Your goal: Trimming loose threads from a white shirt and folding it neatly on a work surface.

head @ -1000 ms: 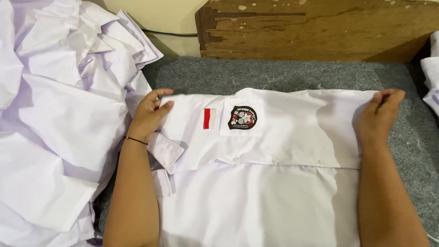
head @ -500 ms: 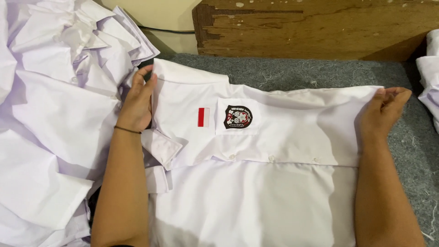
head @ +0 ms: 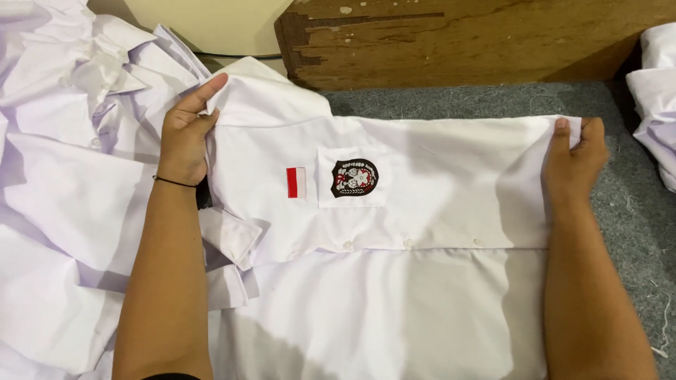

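Note:
A white shirt (head: 436, 183) lies spread flat on a grey felt surface (head: 634, 232), buttons in a row across its middle. Its chest pocket carries a dark round badge (head: 354, 177), with a small red-and-white patch (head: 296, 182) beside it. My left hand (head: 184, 137) pinches the shirt's upper left edge near the shoulder, thumb and fingers closed on the cloth. My right hand (head: 576, 158) grips the shirt's right edge, fingers curled under the fabric. A thin dark band circles my left wrist.
A heap of crumpled white shirts (head: 63, 176) fills the left side. More white cloth (head: 655, 98) lies at the right edge. A worn wooden board (head: 458, 35) runs along the back, next to a pale wall.
My left hand has slid up and outward along the shirt's left edge, pulling the shoulder part flat. My right hand stays on the right edge. The shirt looks more stretched out.

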